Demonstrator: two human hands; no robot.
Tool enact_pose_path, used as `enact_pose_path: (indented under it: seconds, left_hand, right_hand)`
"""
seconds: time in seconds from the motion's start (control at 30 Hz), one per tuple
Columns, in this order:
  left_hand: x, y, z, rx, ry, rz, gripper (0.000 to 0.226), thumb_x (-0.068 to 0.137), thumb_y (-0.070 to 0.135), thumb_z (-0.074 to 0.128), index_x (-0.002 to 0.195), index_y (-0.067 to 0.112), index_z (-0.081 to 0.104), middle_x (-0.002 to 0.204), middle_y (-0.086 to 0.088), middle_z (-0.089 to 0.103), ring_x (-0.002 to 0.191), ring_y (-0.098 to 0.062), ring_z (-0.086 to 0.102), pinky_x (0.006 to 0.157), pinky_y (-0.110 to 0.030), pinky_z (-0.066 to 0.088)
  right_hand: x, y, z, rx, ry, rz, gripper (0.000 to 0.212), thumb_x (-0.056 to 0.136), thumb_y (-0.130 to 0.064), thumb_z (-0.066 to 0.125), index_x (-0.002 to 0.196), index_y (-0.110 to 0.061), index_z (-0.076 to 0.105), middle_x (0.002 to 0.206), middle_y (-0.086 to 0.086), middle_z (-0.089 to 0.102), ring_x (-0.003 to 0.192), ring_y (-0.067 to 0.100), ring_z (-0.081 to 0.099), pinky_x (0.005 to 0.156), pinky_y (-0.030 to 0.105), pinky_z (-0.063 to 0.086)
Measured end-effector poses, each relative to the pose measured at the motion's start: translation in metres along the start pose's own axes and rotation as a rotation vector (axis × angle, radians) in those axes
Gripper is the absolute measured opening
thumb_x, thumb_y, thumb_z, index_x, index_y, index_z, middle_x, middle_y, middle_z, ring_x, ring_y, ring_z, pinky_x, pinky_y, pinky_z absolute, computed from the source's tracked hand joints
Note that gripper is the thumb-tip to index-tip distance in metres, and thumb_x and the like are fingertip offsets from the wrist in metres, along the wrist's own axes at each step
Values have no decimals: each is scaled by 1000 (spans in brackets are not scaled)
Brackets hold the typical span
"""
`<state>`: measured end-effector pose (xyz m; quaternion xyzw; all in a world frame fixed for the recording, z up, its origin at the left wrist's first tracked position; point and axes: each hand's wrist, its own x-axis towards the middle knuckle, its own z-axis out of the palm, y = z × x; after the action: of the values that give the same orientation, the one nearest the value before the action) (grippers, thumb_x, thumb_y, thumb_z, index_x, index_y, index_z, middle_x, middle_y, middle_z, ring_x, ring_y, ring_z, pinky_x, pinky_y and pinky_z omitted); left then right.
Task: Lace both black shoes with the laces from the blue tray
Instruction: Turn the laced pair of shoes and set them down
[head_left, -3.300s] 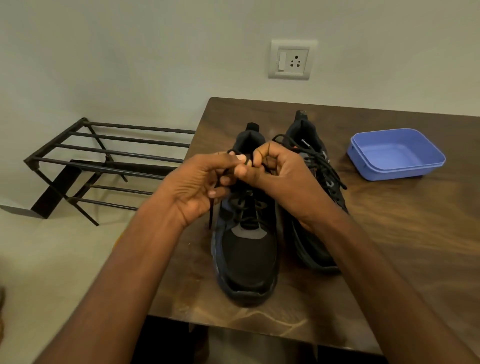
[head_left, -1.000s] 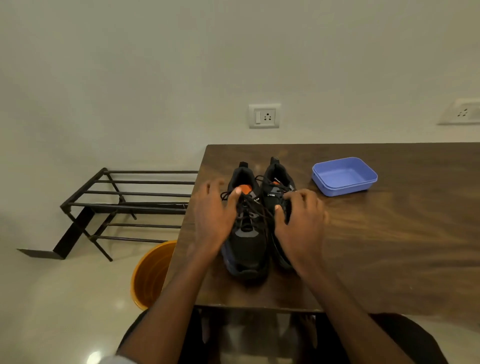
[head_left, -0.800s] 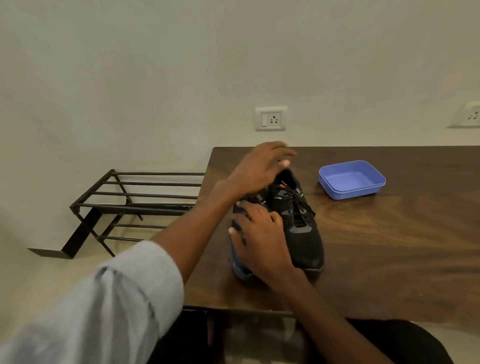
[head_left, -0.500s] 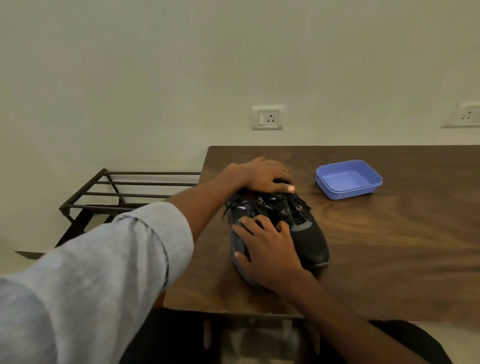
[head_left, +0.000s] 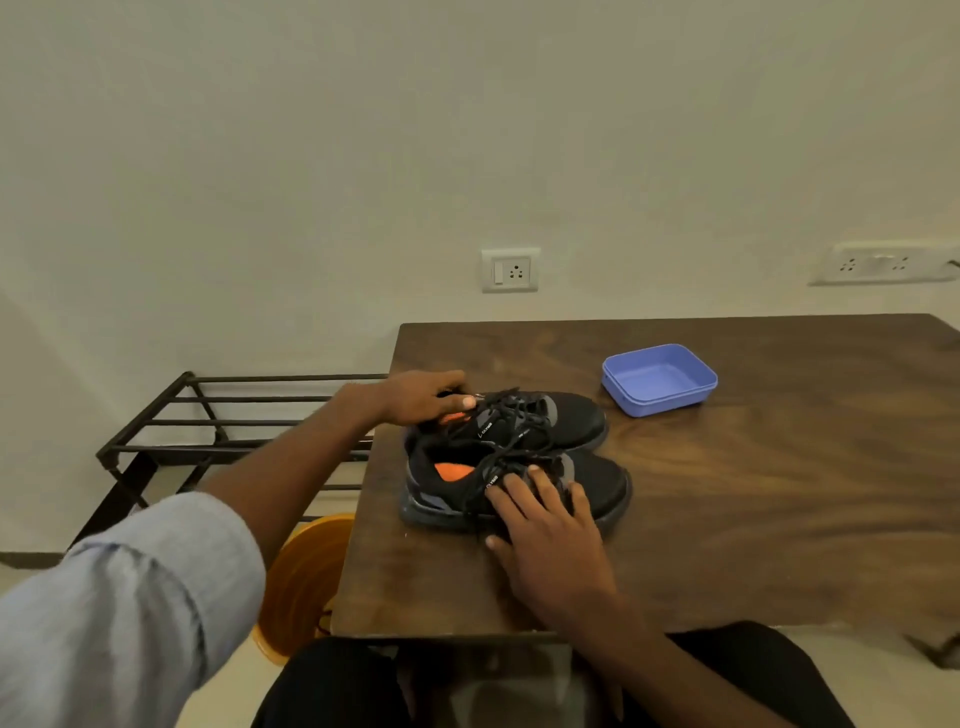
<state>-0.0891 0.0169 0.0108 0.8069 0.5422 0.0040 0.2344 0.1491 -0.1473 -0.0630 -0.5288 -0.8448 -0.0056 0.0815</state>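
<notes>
1. two black lace-up sports shoes lay side by side on the dark brown wooden table (head_left: 753, 519), toes pointing right, heels toward the table's left edge.
2. the far black shoe (head_left: 550, 421) and the near black shoe (head_left: 597, 483) touched along their sides; both showed orange inside the opening and black laces (head_left: 511, 415) threaded over the tongue.
3. the left hand (head_left: 423, 397) reached over the heel of the far shoe, fingers curled down around its collar, thumb on the near side.
4. the right hand (head_left: 545, 519) rested flat on the near shoe, fingers straight and spread across its lacing, the thumb down by the sole.
5. the blue rectangular plastic tray (head_left: 660, 400) sat on the table just beyond the toes, apart from the shoes, with nothing visible in it.
6. a black metal rack (head_left: 208, 421) stood left of the table, an orange bucket (head_left: 306, 577) below the table's corner, and a white wall socket (head_left: 510, 270) on the wall behind.
</notes>
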Motion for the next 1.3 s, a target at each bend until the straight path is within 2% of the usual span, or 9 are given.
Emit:
enact_pose_path:
  seconds: [0.13, 0.3, 0.4, 0.53, 0.67, 0.8, 1.03, 1.17, 1.3]
  left_hand:
    - [-28, -14, 11, -161, 43, -73, 23, 94, 32, 72, 111, 23, 58, 113, 1, 65, 110, -22, 62, 91, -40, 50]
    - [-61, 6, 38, -367, 132, -217, 25, 89, 5, 68, 97, 16, 46, 98, -6, 60, 81, -15, 60, 63, -27, 50]
    - [-76, 22, 48, -465, 180, -272, 30, 88, 0, 67, 96, 15, 43, 99, -9, 59, 82, -17, 60, 59, -23, 49]
    - [-92, 37, 66, -650, 257, -398, 31, 88, 4, 71, 101, 16, 46, 103, -9, 63, 86, -17, 66, 62, -25, 52]
    - [-95, 40, 89, -804, 366, -497, 36, 84, 13, 77, 107, 18, 50, 106, -8, 69, 92, -19, 72, 76, -35, 63]
    - [-91, 52, 109, -656, 506, -784, 28, 82, 38, 74, 100, 22, 60, 90, 1, 70, 84, -16, 69, 78, -39, 63]
    - [-99, 51, 100, -567, 702, -864, 9, 97, 27, 64, 95, 21, 59, 86, 2, 63, 74, -12, 63, 58, -25, 52]
    - [-115, -2, 78, -585, 785, -907, 7, 95, 26, 66, 96, 19, 64, 84, -1, 68, 74, -16, 68, 63, -34, 60]
    - [-135, -67, 40, -556, 849, -915, 9, 94, 23, 67, 92, 14, 66, 83, -4, 68, 74, -19, 69, 60, -35, 59]
  right_hand:
    - [-2, 21, -16, 142, -160, 192, 69, 100, -69, 30, 160, -34, 25, 170, -11, 20, 156, 24, 20, 123, 56, 17]
    - [19, 58, -34, 291, -336, 330, 77, 96, -75, 34, 162, -40, 15, 172, -15, 8, 157, 24, 16, 123, 56, 24]
    - [38, 78, -30, 394, -388, 377, 70, 100, -56, 48, 161, -38, 21, 170, -7, 20, 151, 27, 32, 121, 47, 33]
    - [48, 68, -21, 776, -201, 505, 48, 102, -16, 53, 150, -22, 48, 143, 0, 58, 128, 21, 57, 103, 32, 46]
    - [46, 42, -29, 1343, -155, 752, 24, 100, -45, 63, 118, -29, 64, 106, -6, 74, 96, 13, 68, 74, 30, 50]
    - [62, 33, -20, 1287, -91, 806, 35, 88, -12, 68, 120, -26, 63, 95, 2, 73, 84, 19, 68, 62, 28, 49]
    - [83, 1, -19, 1256, -30, 808, 32, 83, 0, 60, 100, -25, 67, 83, 7, 73, 71, 23, 66, 52, 29, 45]
    - [120, -45, -9, 1316, 12, 724, 33, 69, -3, 64, 94, -23, 73, 81, 1, 78, 81, 25, 74, 76, 44, 63]
    - [173, -100, -12, 1349, -95, 627, 27, 76, -5, 65, 93, -26, 70, 88, 5, 77, 84, 26, 73, 77, 43, 62]
